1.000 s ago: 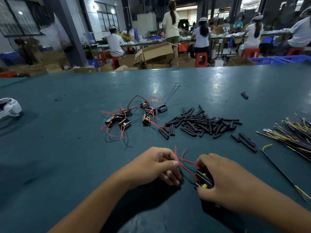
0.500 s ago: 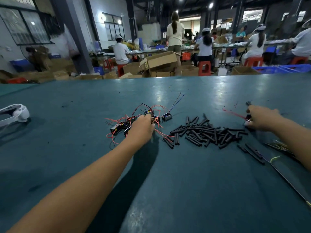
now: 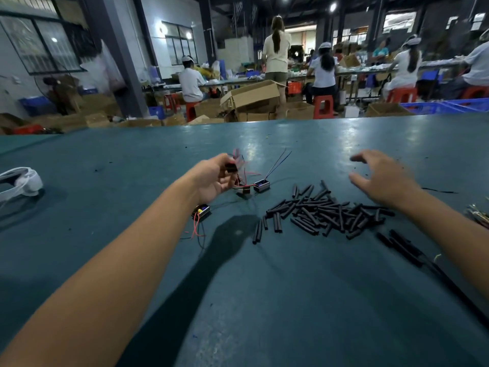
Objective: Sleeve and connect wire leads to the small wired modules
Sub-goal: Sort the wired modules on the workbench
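My left hand [image 3: 213,178] is raised above the green table [image 3: 264,300], closed on a bunch of small black modules [image 3: 232,166] whose red wires trail out blurred. One module with blue wires [image 3: 262,185] lies just right of that hand; another with red wires [image 3: 201,211] lies below the wrist. A pile of black sleeve tubes [image 3: 326,211] spreads across the middle right. My right hand [image 3: 381,178] hovers over the pile's far right side, fingers spread, holding nothing.
A white headset-like object [image 3: 19,182] lies at the left edge. Longer black tubes [image 3: 402,246] and a bundle of yellow-tipped wires [image 3: 480,215] sit at the right edge. Beyond the table stand cardboard boxes [image 3: 254,98] and people at benches.
My left hand has lifted a bunch of modules off the table, leaving three behind. My right hand has let go of its red-wired module, drawn back left and spread its fingers.
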The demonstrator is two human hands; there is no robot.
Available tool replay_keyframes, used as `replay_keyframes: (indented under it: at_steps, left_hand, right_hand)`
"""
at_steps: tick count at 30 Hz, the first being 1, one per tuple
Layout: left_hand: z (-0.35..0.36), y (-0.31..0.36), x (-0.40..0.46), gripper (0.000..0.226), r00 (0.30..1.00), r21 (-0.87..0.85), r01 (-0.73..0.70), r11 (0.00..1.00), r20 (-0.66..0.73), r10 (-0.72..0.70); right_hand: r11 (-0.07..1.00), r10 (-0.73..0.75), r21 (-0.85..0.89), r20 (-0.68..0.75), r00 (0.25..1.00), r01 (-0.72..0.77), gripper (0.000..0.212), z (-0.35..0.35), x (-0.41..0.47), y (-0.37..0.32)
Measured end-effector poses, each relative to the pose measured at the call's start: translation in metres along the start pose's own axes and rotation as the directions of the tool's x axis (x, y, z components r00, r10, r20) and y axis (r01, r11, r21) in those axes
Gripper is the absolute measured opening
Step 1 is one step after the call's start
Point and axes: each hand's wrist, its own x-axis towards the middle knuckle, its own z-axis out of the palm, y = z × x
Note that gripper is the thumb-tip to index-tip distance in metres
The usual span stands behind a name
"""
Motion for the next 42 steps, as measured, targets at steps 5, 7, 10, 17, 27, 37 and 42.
replay_keyframes:
  at_steps: [5, 7, 10, 17, 27, 37, 42]
  left_hand:
    - [-0.003, 0.035, -0.026, 0.034, 0.983, 0.024, 0.024, 0.999, 0.181, -0.028]
    - [-0.005, 0.042, -0.034, 0.038, 0.961, 0.064, 0.004, 0.998, 0.277, -0.021]
    - [-0.009, 0.046, -0.041, 0.040, 0.907, 0.136, -0.036, 0.990, 0.421, -0.025]
    - [-0.009, 0.051, -0.054, 0.038, 0.804, 0.264, -0.114, 0.958, 0.591, -0.068]
    - [-0.063, 0.014, -0.053, 0.035, 0.926, 0.487, -0.014, 0.873, 0.335, -0.172]
    - [-0.068, -0.047, -0.069, 0.024, 0.951, 0.598, -0.045, 0.800, 0.270, -0.149]
    - [-0.064, -0.055, -0.068, 0.022, 0.961, 0.628, -0.019, 0.778, 0.227, -0.159]
  right_hand:
    - [0.967, -0.179, 0.193, 0.041, 0.983, 0.168, 0.032, 0.008, -0.009, -0.072]
    - [0.948, -0.203, 0.270, 0.105, 0.974, 0.168, 0.028, 0.018, -0.011, -0.092]
    - [0.903, -0.235, 0.398, 0.137, 0.962, 0.164, 0.032, 0.031, -0.012, -0.116]
    - [0.933, -0.322, 0.274, 0.348, 0.880, 0.233, 0.069, 0.080, 0.021, -0.172]
    - [0.953, -0.303, 0.195, 0.642, 0.705, 0.232, 0.046, 0.116, 0.074, -0.180]
    - [0.980, -0.129, -0.042, 0.618, 0.776, 0.197, 0.037, 0.140, 0.092, -0.201]
    - [0.970, -0.146, -0.035, 0.707, 0.692, 0.239, 0.026, 0.138, 0.098, -0.210]
